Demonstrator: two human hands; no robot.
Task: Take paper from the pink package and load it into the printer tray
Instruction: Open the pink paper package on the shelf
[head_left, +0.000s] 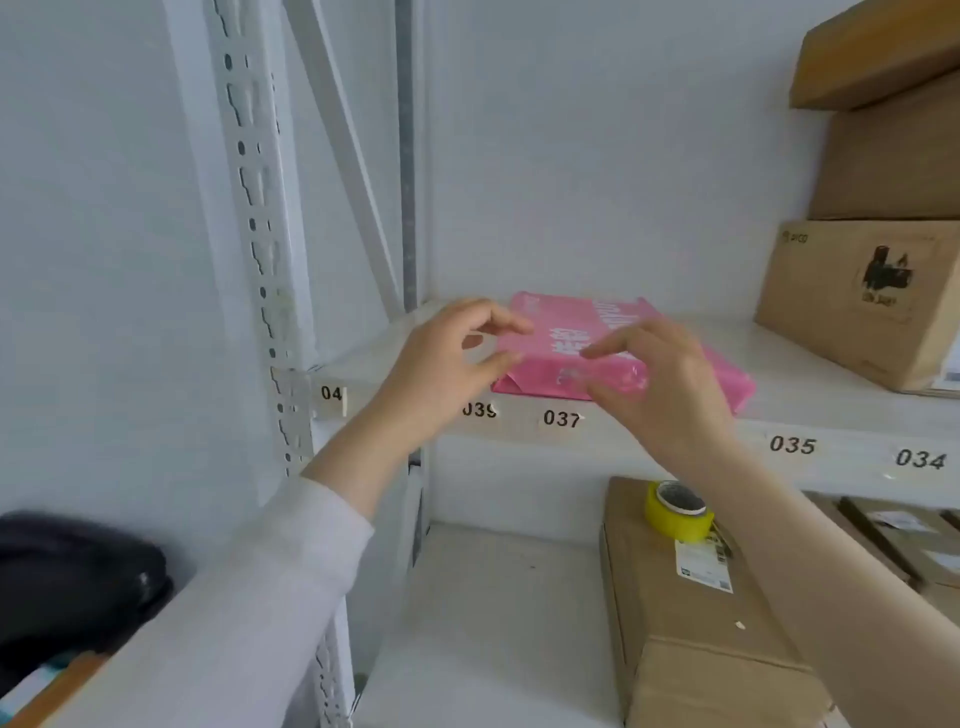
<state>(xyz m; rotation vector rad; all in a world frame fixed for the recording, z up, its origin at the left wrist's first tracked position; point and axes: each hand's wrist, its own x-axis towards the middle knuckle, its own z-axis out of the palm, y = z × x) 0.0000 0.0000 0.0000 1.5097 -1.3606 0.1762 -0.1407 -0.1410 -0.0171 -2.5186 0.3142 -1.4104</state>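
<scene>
A pink package (571, 325) with white lettering lies flat on a white shelf (779, 410), near the shelf's front edge. My left hand (447, 364) hovers at the package's left front corner, fingers spread and curled, thumb close to the wrapper. My right hand (660, 384) is over the package's near end, fingers apart, fingertips at the wrapper's folded flap. Neither hand has a firm hold that I can see. No printer or tray is in view.
Brown cardboard boxes (872, 296) are stacked at the right of the same shelf. On the shelf below, a long cardboard box (691, 623) carries a yellow tape roll (678, 512). A white slotted upright (270, 260) stands left. A dark object (67, 577) sits lower left.
</scene>
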